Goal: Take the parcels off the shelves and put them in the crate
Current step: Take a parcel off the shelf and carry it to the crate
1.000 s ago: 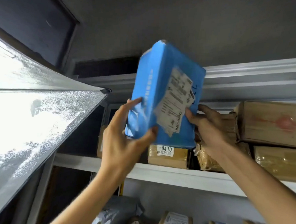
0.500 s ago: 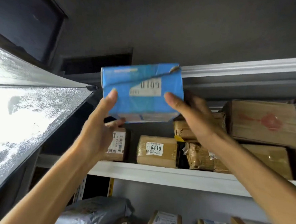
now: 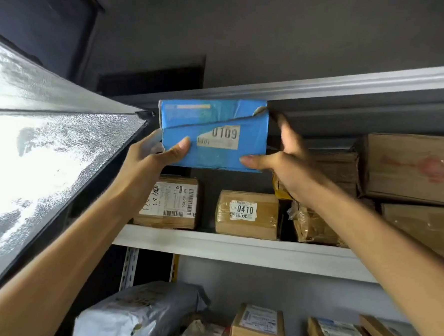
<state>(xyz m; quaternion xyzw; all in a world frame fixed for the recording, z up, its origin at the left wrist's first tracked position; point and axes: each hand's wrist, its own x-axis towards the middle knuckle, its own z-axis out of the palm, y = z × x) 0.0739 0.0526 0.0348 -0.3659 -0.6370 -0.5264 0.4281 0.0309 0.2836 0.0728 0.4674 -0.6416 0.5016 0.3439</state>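
Observation:
A blue parcel (image 3: 218, 121) with a label reading 0109 is held up high, its end face toward me, just under the upper shelf beam (image 3: 350, 84). My left hand (image 3: 148, 160) grips its lower left corner, thumb on the front face. My right hand (image 3: 291, 167) holds the lower right corner, with the thumb on the front and the fingers reaching up along the right side. Below it on the middle shelf (image 3: 236, 249) stand a brown parcel marked 0410 (image 3: 246, 226) and a labelled carton (image 3: 169, 203). No crate is in view.
More brown cartons (image 3: 410, 166) are stacked at the right of the middle shelf. On the shelf below lie a grey bag (image 3: 139, 316) and several small boxes (image 3: 258, 328). A bright frosted pane (image 3: 47, 157) slants in close on the left.
The blue parcel was turned from upright, big label toward me, to lying flat with its end face toward me. It then moved right and toward the shelf.

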